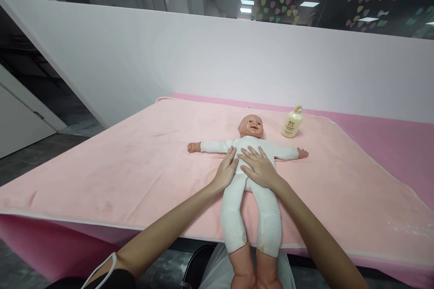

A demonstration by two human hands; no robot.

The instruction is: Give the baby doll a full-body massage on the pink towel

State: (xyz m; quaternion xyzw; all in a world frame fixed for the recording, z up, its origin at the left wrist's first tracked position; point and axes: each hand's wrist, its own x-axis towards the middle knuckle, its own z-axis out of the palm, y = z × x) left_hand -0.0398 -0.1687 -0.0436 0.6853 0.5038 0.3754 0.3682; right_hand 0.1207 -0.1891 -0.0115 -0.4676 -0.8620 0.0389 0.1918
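Observation:
A baby doll [251,223] with a white cloth body lies face up, its arms stretched out to both sides. Its lower legs reach past the near edge of the table. My left hand [226,169] rests along the side of the doll's torso, fingers extended toward its chest. Flat across the doll's belly lies my right hand [259,168], its fingers spread. Neither hand grips anything. Beyond the doll's outstretched arm on the right stands a cream pump bottle [292,123], upright, with dark print on its front.
A pink blanket [111,162] covers most of the table, over a darker pink cover [383,140] that shows at the right and back. Behind the table rises a white wall [217,58] with a window above it. A black chair edge [196,266] is below the table's near edge.

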